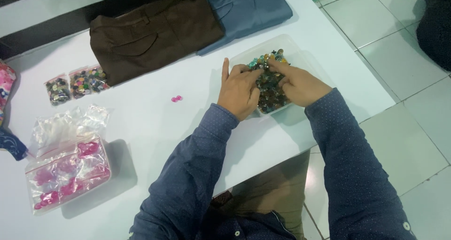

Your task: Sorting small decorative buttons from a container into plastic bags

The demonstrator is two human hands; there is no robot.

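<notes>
Both hands are working inside a clear plastic tray (pixel 300 49) that is sitting near the far right edge of the white bench (pixel 155 118). The tray is holding a heap of mixed buttons (pixel 270 96) in green, brown, amber and dark tones. The left hand (pixel 238 90) is resting on the tray's near left rim with its index finger stretching out flat along the bench and the other fingers curling loosely over the buttons, clamped on nothing that can be seen. The right hand (pixel 299 85) is lying on the heap, its index finger pointing into the buttons and the rest of the fingers tucked under; whether it is pinching a button cannot be told.

A small pink button (pixel 176 98) is lying alone on the bench, left of the tray. Folded brown trousers (pixel 155 33) and folded blue trousers (pixel 249 9) are lying side by side beyond the tray. At the left, small bags of mixed buttons (pixel 77 83) are sitting near a zip bag of pink buttons (pixel 68 176).
</notes>
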